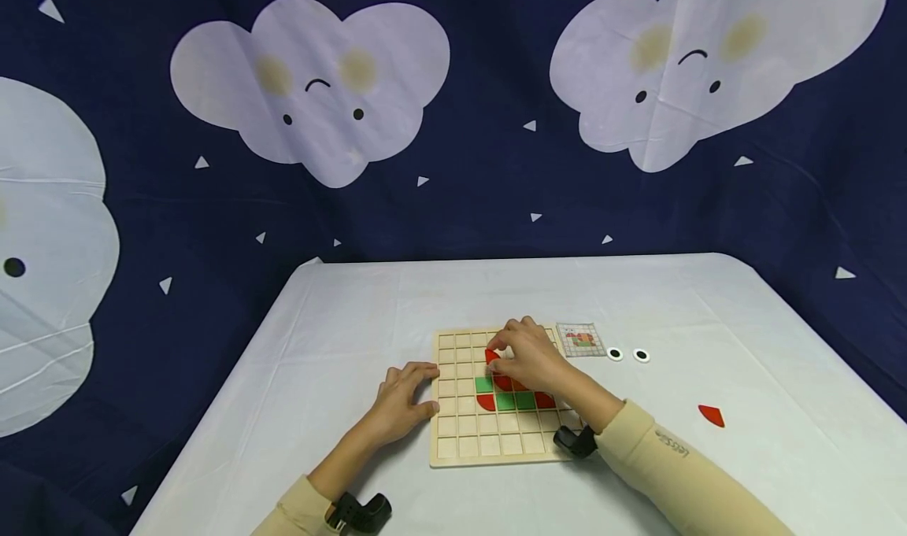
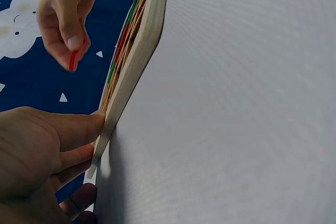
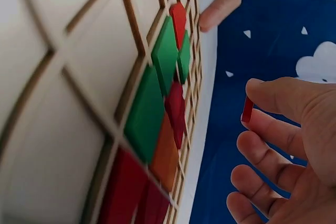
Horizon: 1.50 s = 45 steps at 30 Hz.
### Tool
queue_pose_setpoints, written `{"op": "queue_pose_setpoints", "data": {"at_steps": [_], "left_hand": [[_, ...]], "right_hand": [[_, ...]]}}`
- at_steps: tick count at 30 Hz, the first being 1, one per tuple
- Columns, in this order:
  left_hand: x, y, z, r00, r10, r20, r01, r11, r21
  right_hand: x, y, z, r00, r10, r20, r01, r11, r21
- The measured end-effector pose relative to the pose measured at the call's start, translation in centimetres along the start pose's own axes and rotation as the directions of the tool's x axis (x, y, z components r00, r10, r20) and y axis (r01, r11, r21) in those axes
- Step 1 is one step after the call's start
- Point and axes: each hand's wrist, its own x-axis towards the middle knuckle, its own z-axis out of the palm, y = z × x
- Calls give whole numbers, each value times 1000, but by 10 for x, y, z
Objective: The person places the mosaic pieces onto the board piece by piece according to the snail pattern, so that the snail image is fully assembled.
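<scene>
The wooden grid board point(image 1: 453, 446) lies on the white table, with green, red and orange tiles set in its middle squares. My left hand point(image 1: 402, 401) rests at the board's left edge, its thumb and fingertips spread along the rim. In the left wrist view that hand's thumb point(image 2: 79, 129) touches the board's side. Above the tiles, my right hand point(image 1: 533, 355) pinches a red tile point(image 3: 247, 109) between thumb and forefinger; its other fingers are loosely bent. The held tile shows edge-on in both wrist views. A green tile point(image 3: 144, 116) sits flat in its square beneath.
A small picture card point(image 1: 581, 340) lies at the board's upper right corner. Beside it are two white discs with black centres, one being the near-card disc point(image 1: 614, 354). Farther right lies a loose red tile point(image 1: 712, 415). A dark blue cloud-print cloth point(image 1: 489, 205) hangs behind the table.
</scene>
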Motion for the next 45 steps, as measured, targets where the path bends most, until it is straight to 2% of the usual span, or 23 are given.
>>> {"op": "queue_pose_setpoints", "data": {"at_steps": [5,13,21,29,39,45], "left_hand": [[-1,-1,0,1000,23,-3,-23,1000,11],[0,-1,0,1000,11,-5,-11,1000,14],[0,0,0,1000,5,-10,-5,1000,2],[0,-1,1,1000,9,-12,-9,1000,1],[0,-1,0,1000,6,-12,-6,1000,9],[0,0,1,1000,15,-18,-15,1000,12]], "right_hand": [[8,-5,9,999,16,33,-16,1000,4],[15,-5,20,996,38,78,-35,999,-37],[16,0,26,994,29,104,-25,999,-36],[16,1,29,995,16,97,-12,999,-41],[16,0,29,993,41,107,-37,998,-45],[15,2,25,995,13,102,-9,999,-47]]}}
